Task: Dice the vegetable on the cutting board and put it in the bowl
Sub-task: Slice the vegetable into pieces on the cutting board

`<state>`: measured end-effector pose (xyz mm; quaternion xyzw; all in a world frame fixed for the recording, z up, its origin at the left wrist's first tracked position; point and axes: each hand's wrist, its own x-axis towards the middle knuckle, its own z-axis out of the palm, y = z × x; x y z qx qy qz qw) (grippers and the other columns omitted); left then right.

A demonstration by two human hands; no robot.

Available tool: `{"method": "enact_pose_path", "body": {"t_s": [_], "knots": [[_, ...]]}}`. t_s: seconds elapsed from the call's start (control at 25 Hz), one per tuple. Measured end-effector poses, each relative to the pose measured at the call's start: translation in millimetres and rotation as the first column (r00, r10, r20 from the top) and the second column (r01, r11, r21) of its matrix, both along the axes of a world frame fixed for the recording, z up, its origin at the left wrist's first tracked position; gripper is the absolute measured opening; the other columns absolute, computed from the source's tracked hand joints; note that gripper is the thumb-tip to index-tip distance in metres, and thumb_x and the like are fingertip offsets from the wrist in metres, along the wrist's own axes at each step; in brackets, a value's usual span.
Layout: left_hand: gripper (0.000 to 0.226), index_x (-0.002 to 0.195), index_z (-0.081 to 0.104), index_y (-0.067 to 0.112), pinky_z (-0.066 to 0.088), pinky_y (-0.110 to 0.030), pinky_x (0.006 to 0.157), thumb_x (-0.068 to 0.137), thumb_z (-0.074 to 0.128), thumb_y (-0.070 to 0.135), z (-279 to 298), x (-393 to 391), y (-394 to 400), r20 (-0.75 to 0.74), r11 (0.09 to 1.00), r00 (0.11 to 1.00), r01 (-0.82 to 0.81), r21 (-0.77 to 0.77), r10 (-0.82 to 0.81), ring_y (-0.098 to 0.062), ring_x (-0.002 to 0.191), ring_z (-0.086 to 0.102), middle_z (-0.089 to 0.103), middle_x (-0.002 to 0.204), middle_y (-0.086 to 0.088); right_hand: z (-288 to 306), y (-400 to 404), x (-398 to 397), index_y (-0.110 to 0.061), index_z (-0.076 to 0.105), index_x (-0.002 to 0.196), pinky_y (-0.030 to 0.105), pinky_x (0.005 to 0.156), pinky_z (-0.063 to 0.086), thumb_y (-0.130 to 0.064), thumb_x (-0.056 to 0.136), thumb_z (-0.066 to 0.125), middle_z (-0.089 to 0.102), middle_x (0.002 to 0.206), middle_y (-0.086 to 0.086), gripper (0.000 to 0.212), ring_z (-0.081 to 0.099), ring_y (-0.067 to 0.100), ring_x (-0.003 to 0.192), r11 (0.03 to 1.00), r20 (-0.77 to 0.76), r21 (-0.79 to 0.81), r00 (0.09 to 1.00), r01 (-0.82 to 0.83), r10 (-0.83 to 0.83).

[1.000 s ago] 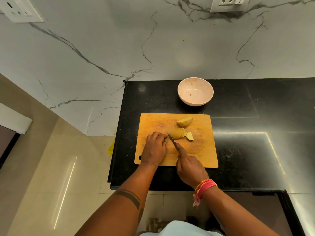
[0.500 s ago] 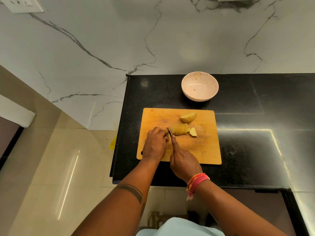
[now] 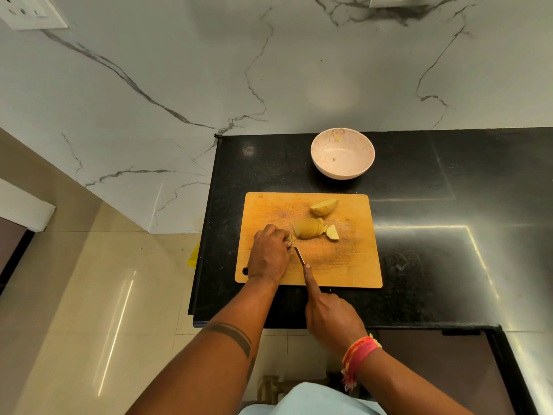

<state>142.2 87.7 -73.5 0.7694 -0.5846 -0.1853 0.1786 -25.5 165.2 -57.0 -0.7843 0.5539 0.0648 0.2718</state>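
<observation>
A wooden cutting board [image 3: 353,265] lies on the black counter. On it a potato piece [image 3: 308,228] sits cut into thin slices that still lean together, with a loose slice [image 3: 332,233] at its right end and an uncut potato wedge [image 3: 323,206] behind. My left hand [image 3: 269,254] rests on the board with curled fingers holding the left end of the sliced piece. My right hand [image 3: 329,319] grips a knife [image 3: 299,255], forefinger along its spine, the blade tip just in front of the slices. A pale bowl [image 3: 342,153] stands behind the board.
The black counter [image 3: 449,205] ends at its left edge beside the board, with tiled floor [image 3: 104,295] below. A marble wall [image 3: 269,70] rises behind. The counter's front edge runs just under my right wrist.
My right hand has drawn the knife back toward me, out of the potato. The left hand still holds the sliced piece. The camera view has shifted slightly.
</observation>
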Motion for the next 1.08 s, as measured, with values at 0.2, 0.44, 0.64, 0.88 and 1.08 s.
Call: {"method": "enact_pose_path", "body": {"t_s": [0.2, 0.44, 0.64, 0.88, 1.08], "knots": [[0.028, 0.127, 0.069, 0.02, 0.045, -0.027, 0.099, 0.1, 0.06, 0.023, -4, 5, 1, -0.058, 0.999, 0.998, -0.034, 0.013, 0.034, -0.015, 0.116, 0.053, 0.061, 0.123, 0.004, 11, -6, -3, -0.032, -0.009, 0.16, 0.034, 0.046, 0.033, -0.027, 0.102, 0.035, 0.055, 0.067, -0.002, 0.073, 0.049, 0.016, 0.052, 0.996, 0.098, 0.0, 0.991, 0.092, -0.091], [0.024, 0.12, 0.073, 0.018, 0.051, -0.035, 0.096, 0.099, 0.062, 0.019, -8, 9, 0, -0.082, 0.999, 0.995, -0.048, 0.021, 0.05, -0.017, 0.112, 0.058, 0.065, 0.117, 0.003, 8, -40, 33, -0.025, 0.001, 0.162, 0.037, 0.052, 0.042, -0.021, 0.1, 0.036, 0.06, 0.071, 0.007, 0.072, 0.056, 0.026, 0.059, 0.998, 0.104, -0.014, 0.993, 0.057, -0.055], [0.025, 0.121, 0.072, 0.018, 0.052, -0.035, 0.094, 0.1, 0.059, 0.022, -9, 10, -1, -0.06, 0.999, 0.997, -0.046, 0.023, 0.047, -0.018, 0.111, 0.057, 0.064, 0.117, 0.002, 5, -52, 45, -0.023, 0.0, 0.162, 0.036, 0.053, 0.037, -0.02, 0.1, 0.034, 0.057, 0.074, 0.011, 0.071, 0.053, 0.029, 0.061, 0.999, 0.066, -0.021, 0.997, 0.04, -0.038], [0.02, 0.116, 0.073, 0.018, 0.052, -0.034, 0.095, 0.099, 0.062, 0.02, -5, 8, -2, -0.075, 0.997, 0.995, -0.07, 0.016, 0.071, -0.017, 0.111, 0.057, 0.064, 0.117, 0.002, 6, -22, 21, -0.023, -0.011, 0.161, 0.034, 0.047, 0.033, -0.023, 0.102, 0.037, 0.056, 0.072, 0.007, 0.076, 0.049, 0.021, 0.054, 1.0, 0.024, -0.022, 1.0, -0.02, 0.021], [0.024, 0.119, 0.072, 0.019, 0.052, -0.033, 0.096, 0.097, 0.063, 0.02, -2, 5, -3, -0.082, 0.997, 0.994, -0.075, 0.034, 0.077, -0.017, 0.114, 0.056, 0.062, 0.12, 0.002, 8, -7, 9, -0.027, -0.011, 0.16, 0.033, 0.046, 0.034, -0.026, 0.102, 0.036, 0.058, 0.07, 0.003, 0.075, 0.052, 0.018, 0.053, 1.0, 0.046, 0.003, 0.999, -0.008, 0.008]]}}
